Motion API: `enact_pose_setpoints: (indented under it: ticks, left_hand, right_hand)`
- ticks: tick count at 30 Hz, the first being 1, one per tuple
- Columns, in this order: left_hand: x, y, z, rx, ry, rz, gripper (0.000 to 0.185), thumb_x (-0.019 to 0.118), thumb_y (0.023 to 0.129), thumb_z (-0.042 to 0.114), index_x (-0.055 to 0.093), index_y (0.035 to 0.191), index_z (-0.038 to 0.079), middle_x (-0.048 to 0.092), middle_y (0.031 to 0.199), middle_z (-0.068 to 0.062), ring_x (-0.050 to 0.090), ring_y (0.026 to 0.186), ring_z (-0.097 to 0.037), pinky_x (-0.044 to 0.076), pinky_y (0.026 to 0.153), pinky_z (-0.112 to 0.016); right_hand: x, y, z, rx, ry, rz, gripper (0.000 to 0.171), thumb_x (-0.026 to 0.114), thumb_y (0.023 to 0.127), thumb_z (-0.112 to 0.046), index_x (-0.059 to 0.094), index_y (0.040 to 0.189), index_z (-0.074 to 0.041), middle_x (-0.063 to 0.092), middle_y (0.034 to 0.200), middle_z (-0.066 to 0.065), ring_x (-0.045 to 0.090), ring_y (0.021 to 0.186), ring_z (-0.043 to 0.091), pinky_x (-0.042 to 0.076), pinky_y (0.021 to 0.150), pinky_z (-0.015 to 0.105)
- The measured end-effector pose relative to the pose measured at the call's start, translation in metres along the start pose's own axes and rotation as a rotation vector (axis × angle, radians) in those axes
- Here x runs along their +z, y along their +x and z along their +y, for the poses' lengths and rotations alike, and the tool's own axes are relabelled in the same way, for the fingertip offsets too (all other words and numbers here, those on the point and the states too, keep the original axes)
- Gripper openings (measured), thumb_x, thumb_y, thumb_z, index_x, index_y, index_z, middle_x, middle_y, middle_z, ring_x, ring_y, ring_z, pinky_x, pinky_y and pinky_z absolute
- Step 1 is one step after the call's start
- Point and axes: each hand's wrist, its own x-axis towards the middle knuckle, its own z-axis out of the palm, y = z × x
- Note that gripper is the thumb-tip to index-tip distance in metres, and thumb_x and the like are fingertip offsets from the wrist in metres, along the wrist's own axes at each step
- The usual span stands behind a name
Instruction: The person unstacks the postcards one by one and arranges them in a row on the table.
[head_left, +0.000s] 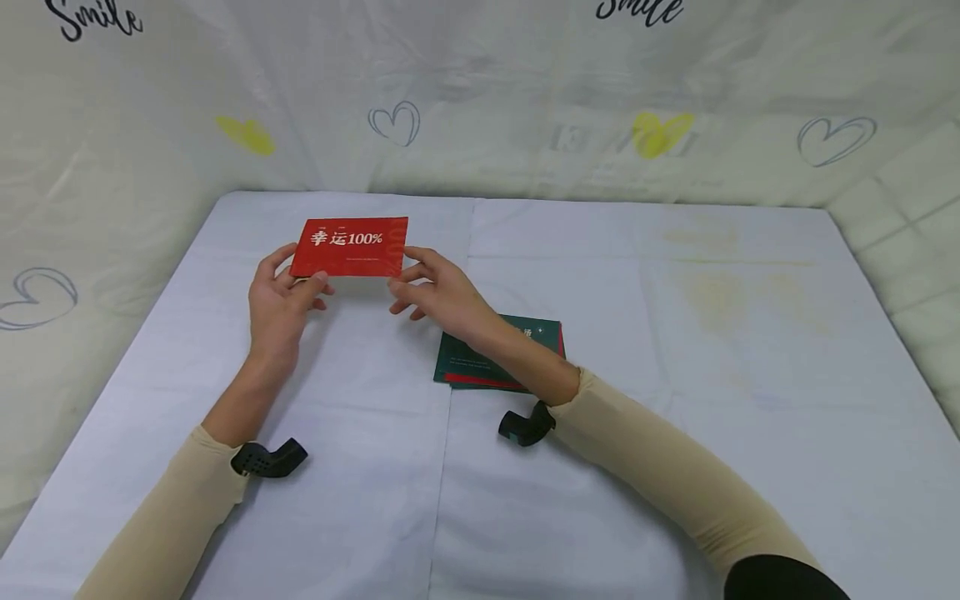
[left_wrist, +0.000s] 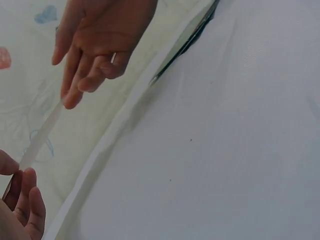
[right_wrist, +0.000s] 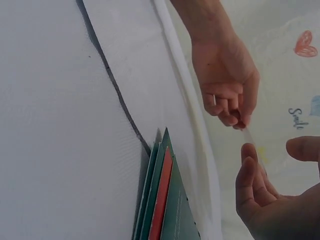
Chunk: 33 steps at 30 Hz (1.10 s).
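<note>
A red card [head_left: 350, 246] with white characters is held flat a little above the white tablecloth [head_left: 675, 375]. My left hand [head_left: 288, 293] pinches its near left corner between thumb and fingers. My right hand [head_left: 429, 290] is at the card's right edge. Its fingers touch the card and its thumb stands apart from them. In both wrist views the red card [left_wrist: 42, 135] [right_wrist: 251, 142] shows only as a thin pale edge running between the left hand [left_wrist: 19, 200] [right_wrist: 226, 85] and the right hand [left_wrist: 95, 45] [right_wrist: 270, 200].
A small stack of green and red cards [head_left: 491, 360] [right_wrist: 162, 200] lies on the cloth under my right forearm. A seam [head_left: 450, 400] runs down the cloth's middle. Pale sheets printed with hearts [head_left: 395, 122] hang behind and to both sides. Faint yellowish stains [head_left: 720, 283] mark the right half.
</note>
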Motion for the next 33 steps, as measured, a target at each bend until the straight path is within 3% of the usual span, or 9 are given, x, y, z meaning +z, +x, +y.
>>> enact_pose_setpoints:
  ticks: [8,21,33]
  left_hand:
    - [-0.007,0.001,0.0,-0.027,-0.024,0.049,0.067,0.07,0.099,0.019,0.038,0.157,0.014,0.064,0.144,-0.008,0.069,0.083,-0.007,0.057,0.07,-0.015]
    - [-0.019,0.006,-0.008,-0.037,-0.061,0.084,0.064,0.069,0.1,0.018,0.039,0.156,0.017,0.064,0.141,-0.006,0.07,0.084,-0.007,0.057,0.071,-0.015]
    - [-0.032,0.009,-0.005,-0.072,-0.104,0.129,0.062,0.069,0.099,0.017,0.04,0.155,0.018,0.063,0.144,-0.006,0.07,0.083,-0.009,0.058,0.071,-0.016]
  right_hand:
    - [0.008,0.006,0.0,0.008,0.046,-0.051,0.065,0.062,0.105,-0.026,0.032,0.162,-0.014,0.067,0.137,0.014,0.075,0.111,0.031,0.06,0.089,0.03]
    - [0.021,0.018,0.0,0.032,0.116,-0.065,0.048,0.06,0.105,-0.019,0.04,0.147,-0.012,0.066,0.136,0.009,0.076,0.109,0.027,0.062,0.087,0.029]
    - [0.03,0.027,0.0,0.025,0.091,-0.154,0.056,0.059,0.106,-0.019,0.035,0.155,-0.01,0.062,0.146,0.014,0.074,0.115,0.029,0.062,0.091,0.031]
